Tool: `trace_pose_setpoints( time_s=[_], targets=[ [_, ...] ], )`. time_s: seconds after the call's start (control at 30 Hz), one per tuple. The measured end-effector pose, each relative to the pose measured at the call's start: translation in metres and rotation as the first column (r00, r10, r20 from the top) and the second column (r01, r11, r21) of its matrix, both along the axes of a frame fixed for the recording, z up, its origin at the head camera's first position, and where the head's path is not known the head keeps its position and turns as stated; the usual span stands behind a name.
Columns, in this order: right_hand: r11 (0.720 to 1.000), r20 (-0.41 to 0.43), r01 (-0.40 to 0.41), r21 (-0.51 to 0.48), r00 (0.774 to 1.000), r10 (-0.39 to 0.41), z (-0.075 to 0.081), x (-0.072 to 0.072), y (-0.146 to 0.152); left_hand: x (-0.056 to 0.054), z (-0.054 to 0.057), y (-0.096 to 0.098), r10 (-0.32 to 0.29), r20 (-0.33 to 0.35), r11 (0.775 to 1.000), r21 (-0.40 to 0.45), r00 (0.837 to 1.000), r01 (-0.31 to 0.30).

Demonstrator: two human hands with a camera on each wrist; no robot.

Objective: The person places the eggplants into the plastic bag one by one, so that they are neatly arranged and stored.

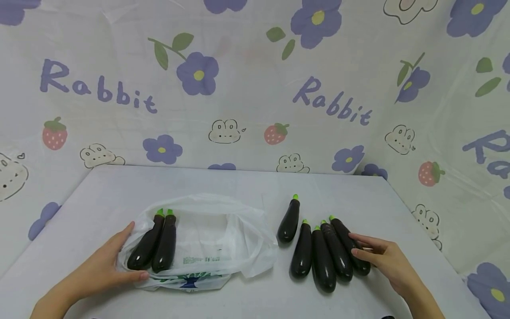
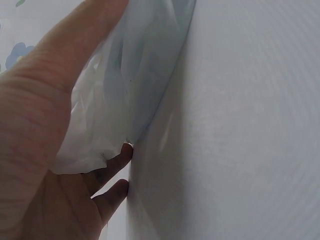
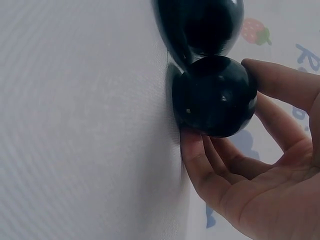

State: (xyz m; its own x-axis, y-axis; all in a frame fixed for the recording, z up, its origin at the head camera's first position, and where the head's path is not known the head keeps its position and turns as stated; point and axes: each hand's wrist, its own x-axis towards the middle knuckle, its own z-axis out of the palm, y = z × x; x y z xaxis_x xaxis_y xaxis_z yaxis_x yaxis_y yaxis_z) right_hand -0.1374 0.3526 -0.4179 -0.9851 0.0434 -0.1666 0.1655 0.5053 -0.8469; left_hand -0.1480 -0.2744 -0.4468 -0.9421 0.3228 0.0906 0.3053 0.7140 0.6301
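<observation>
A white plastic bag (image 1: 251, 239) lies on its side with its mouth spread wide, two dark eggplants (image 1: 164, 243) side by side in its left part. Around the bag's left end, my left hand (image 1: 101, 263) holds the plastic between thumb and fingers; the left wrist view shows the crumpled bag (image 2: 135, 65) in its grasp. At the right, several eggplants with green stems lie close together. My right hand (image 1: 388, 259) grips the rightmost eggplant (image 1: 360, 265), its thumb on one side and its fingers on the other. Another eggplant (image 3: 210, 25) touches the gripped one in the right wrist view.
One eggplant (image 1: 289, 221) lies slightly behind the row, near the bag's right edge. Everything rests on a white table (image 1: 247, 301). Behind and beside it hangs a cloth (image 1: 247, 97) printed with flowers, rabbits and strawberries. A small dark thing peeks in at the bottom edge.
</observation>
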Motion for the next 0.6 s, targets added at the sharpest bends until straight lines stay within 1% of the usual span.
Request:
trace_pose_setpoints(
  time_s=[0.37,0.6],
  targets=[
    [0.999,-0.016,0.035,-0.013,0.999,-0.035,-0.0007,-0.0004,0.0022,0.0003,0.0009,0.0002,-0.001,-0.002,1.000,-0.004,1.000,0.001],
    [0.995,-0.033,0.071,-0.069,0.997,-0.073,0.0018,0.0004,0.0049,0.0006,-0.0005,0.0005,0.001,-0.010,1.000,-0.007,1.000,-0.001]
  ],
)
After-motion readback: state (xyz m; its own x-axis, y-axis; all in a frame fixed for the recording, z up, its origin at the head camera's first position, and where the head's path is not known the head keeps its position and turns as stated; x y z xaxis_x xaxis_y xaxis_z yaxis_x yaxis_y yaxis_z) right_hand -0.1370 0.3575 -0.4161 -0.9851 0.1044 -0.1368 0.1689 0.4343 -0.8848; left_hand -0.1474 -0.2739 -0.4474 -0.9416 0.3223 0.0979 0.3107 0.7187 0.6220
